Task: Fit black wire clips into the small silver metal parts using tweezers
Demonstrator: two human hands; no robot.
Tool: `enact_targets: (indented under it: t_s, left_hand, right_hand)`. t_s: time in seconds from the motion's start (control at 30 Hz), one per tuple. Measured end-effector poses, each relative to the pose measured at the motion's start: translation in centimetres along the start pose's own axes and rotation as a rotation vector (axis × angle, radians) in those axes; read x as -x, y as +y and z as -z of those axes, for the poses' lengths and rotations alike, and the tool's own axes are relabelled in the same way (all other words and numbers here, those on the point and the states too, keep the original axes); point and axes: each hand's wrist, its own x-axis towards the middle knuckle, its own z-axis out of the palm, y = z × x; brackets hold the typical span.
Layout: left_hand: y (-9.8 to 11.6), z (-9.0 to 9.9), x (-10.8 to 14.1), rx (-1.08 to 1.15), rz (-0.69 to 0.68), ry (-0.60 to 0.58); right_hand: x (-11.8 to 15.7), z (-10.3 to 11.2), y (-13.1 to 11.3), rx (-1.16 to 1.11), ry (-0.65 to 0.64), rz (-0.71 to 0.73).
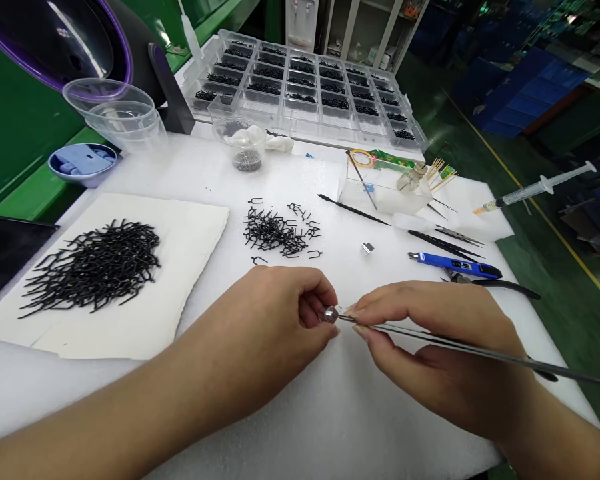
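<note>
Left hand (275, 320): pinched a small shiny piece (331, 313), near centre. Right hand (440, 327): gripped tweezers (410, 333), tips at that piece; handling seemed midway. Large black heap (103, 263): lay loose on white paper (195, 230), left. Silver part (367, 248): lay apart, right of centre. Small heap of black forked pieces (275, 233): lay loose on the bench (330, 413), centre. Compartment tray (260, 103), far: most cells already held black bits.

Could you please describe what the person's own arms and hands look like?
The left hand and right hand wear no visible gloves; each grip is just uncovered fingers and thumb. The left forearm and right forearm are slender and bare as far as the frame shows, with no sleeve, watch or bracelet visible.
</note>
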Motion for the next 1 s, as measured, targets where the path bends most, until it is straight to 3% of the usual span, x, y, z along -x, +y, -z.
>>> enact_targets:
  t_s: [0.4, 0.63, 0.8, 1.0]
  left_hand:
    - [-0.12, 0.01, 0.05, 0.005, 0.004, -0.024]
    - [-0.32, 0.15, 0.15, 0.055, 0.042, -0.034]
    - [-0.23, 0.42, 0.07, 0.191, 0.099, -0.126]
    - [-0.25, 0.70, 0.04, 0.192, 0.034, -0.167]
  right_hand:
    - [-0.02, 0.13, -0.19, 0.004, -0.017, -0.005]
    - [-0.01, -0.07, -0.12, 0.046, -0.012, 0.061]
    - [0.67, -0.36, -0.02, 0.092, -0.015, 0.127]
    - [0.72, -0.46, -0.21, 0.086, 0.008, 0.131]
